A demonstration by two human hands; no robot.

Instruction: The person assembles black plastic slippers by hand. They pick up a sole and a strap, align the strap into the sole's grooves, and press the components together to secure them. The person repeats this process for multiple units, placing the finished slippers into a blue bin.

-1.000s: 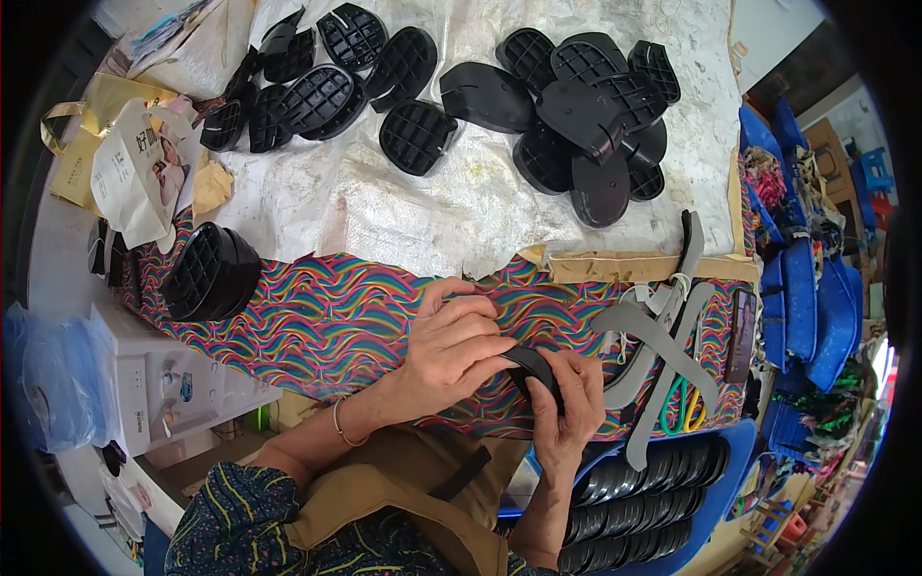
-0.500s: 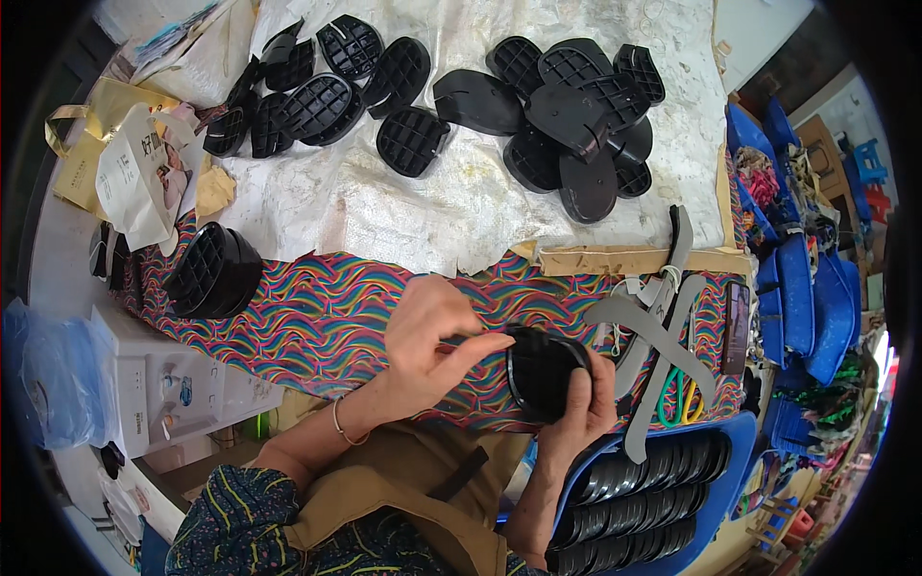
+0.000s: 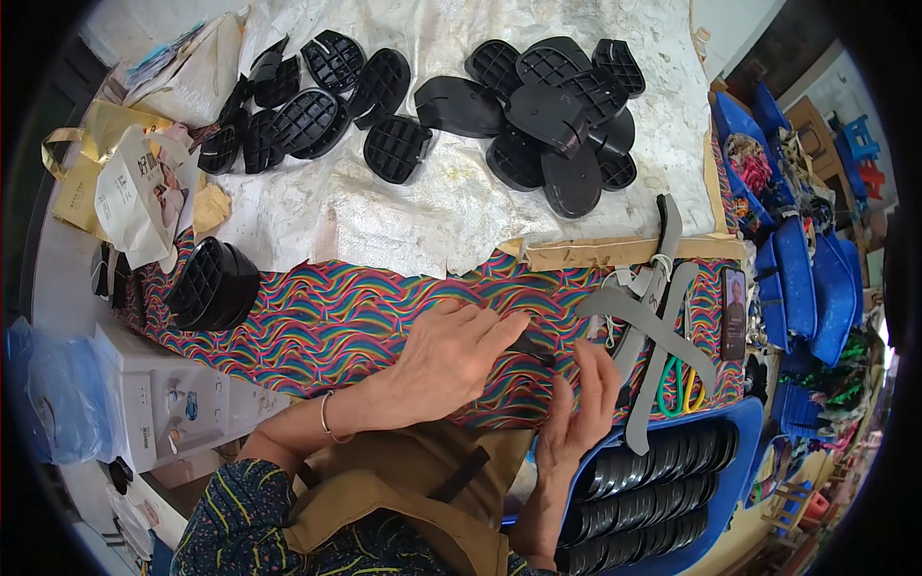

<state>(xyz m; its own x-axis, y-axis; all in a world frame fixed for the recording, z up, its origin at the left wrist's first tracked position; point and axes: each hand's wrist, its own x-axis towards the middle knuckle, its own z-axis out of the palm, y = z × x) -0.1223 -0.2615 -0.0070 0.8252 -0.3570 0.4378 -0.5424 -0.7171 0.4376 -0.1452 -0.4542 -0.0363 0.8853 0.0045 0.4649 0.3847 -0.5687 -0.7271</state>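
My left hand (image 3: 451, 355) is closed over the patterned cloth, fingers bent, with a narrow black piece (image 3: 534, 348) showing past its fingertips. Most of that piece is hidden, so its kind is unclear. Close by on the right, my right hand (image 3: 580, 394) has its thumb and fingers apart, with nothing visible between them. Below it stands a blue bin (image 3: 747, 446) holding rows of glossy black curved pieces (image 3: 653, 470). A stack of black heel-shaped blocks (image 3: 213, 283) with gridded hollows rests at the cloth's left.
Loose black heel-shaped blocks (image 3: 557, 115) lie heaped on the white sheet (image 3: 403, 226), with several more at its left. Grey curved strips (image 3: 653, 331), green-and-yellow-handled scissors (image 3: 682, 384) and a phone (image 3: 733, 312) lie right. Paper bags (image 3: 134, 187) stand far left.
The black block that my right hand held is no longer visible in it, and its fingers have parted. My left hand has moved right and lower. The view has shifted slightly.
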